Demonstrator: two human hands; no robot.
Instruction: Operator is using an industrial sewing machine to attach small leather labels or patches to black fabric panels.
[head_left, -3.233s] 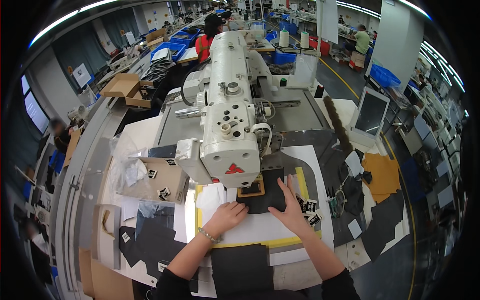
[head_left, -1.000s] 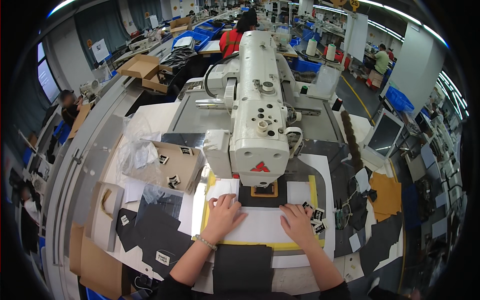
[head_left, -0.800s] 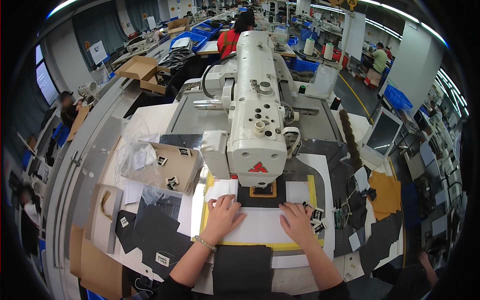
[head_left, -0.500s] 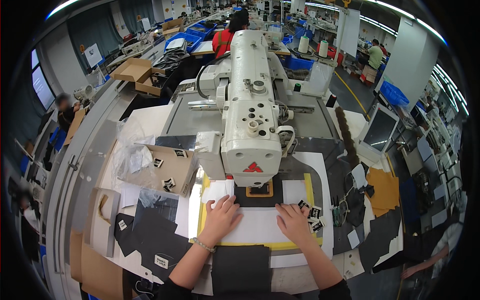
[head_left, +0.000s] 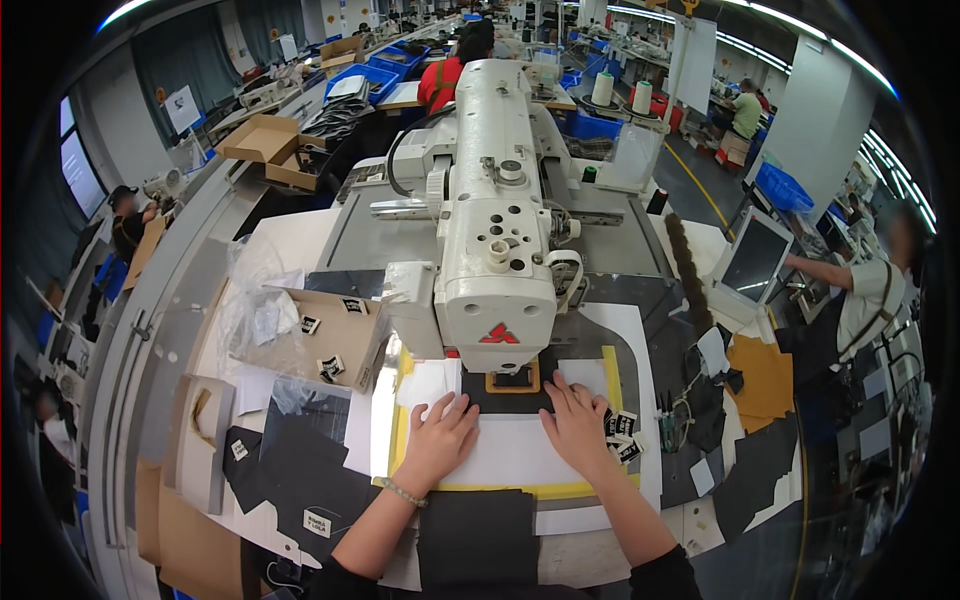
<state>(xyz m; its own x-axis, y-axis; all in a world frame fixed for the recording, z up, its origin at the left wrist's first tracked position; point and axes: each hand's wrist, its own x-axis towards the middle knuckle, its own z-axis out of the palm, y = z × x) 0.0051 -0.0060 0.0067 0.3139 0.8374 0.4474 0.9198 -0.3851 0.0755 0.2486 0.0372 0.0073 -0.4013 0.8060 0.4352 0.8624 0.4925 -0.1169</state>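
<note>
On a smooth white sheet (head_left: 510,457), a matte black panel (head_left: 505,404) is topped by a rounded tan frame (head_left: 512,391) — the panel's sides flanked by left hand (head_left: 440,440) and right hand (head_left: 577,427), fingers loosely spread, nothing gripped.

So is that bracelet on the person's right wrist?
No, the bracelet goes around the left wrist, and the right wrist is bare.

A stitching machine (head_left: 497,205) (thread cones (head_left: 602,90) nearby) marks a sewing workshop.
</note>
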